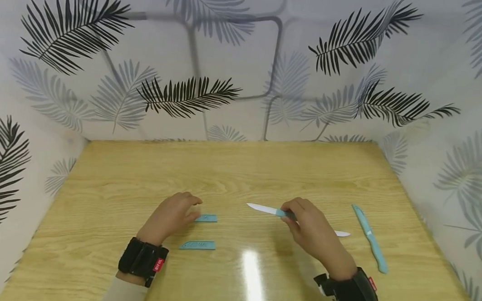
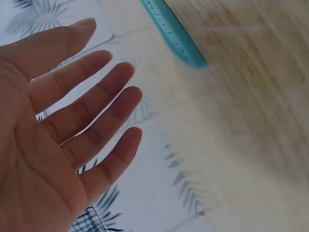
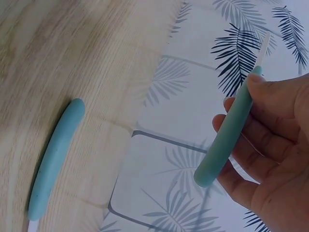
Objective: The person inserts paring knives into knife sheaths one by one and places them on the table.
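Head view: three knives (image 1: 376,253), two loose sheaths (image 1: 197,245).

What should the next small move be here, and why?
Probably the left hand should pinch the farther blue sheath: that hand is open right beside it, while the right hand holds a knife whose white blade is bare and points leftward. The rightmost knife appears covered.

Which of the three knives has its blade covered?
The rightmost knife: a turquoise sheath hides its blade; the other two show bare white blades.
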The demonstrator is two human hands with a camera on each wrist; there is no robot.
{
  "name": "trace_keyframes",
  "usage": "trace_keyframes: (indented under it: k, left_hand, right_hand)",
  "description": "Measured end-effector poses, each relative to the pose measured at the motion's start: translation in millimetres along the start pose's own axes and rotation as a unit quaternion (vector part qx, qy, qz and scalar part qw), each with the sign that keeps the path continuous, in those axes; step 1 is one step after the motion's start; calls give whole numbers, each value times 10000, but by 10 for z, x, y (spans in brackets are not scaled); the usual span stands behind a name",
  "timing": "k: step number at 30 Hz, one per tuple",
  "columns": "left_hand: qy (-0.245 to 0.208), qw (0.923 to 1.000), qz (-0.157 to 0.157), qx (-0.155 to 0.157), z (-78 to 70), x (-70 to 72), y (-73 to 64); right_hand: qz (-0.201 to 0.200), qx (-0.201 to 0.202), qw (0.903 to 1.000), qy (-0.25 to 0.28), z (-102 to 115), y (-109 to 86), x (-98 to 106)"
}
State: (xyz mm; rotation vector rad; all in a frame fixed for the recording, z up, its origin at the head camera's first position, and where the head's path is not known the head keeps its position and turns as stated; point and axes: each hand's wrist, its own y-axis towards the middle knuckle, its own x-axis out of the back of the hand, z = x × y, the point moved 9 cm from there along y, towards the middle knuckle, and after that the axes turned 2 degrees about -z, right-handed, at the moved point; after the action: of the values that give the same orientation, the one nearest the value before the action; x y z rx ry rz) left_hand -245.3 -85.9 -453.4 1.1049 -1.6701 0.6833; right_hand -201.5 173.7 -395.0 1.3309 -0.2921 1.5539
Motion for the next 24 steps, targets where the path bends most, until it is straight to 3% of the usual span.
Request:
trace_keyframes:
  k: [6, 11, 17, 24]
  left_hand:
    - [557, 9970, 330, -422, -78, -15, 101]
    - [764, 9940, 543, -563, -87, -145, 153]
    - [783, 9944, 379, -604, -95, -255, 155]
    - [913, 9940, 307, -514, -125, -292, 183]
  right_hand:
    - [35, 0, 10000, -38, 22, -15, 37]
    - [1, 78, 10000, -20, 45, -23, 52]
    - [-26, 177, 9998, 57, 69, -28, 40]
    - [159, 15, 9999, 64, 44, -60, -21]
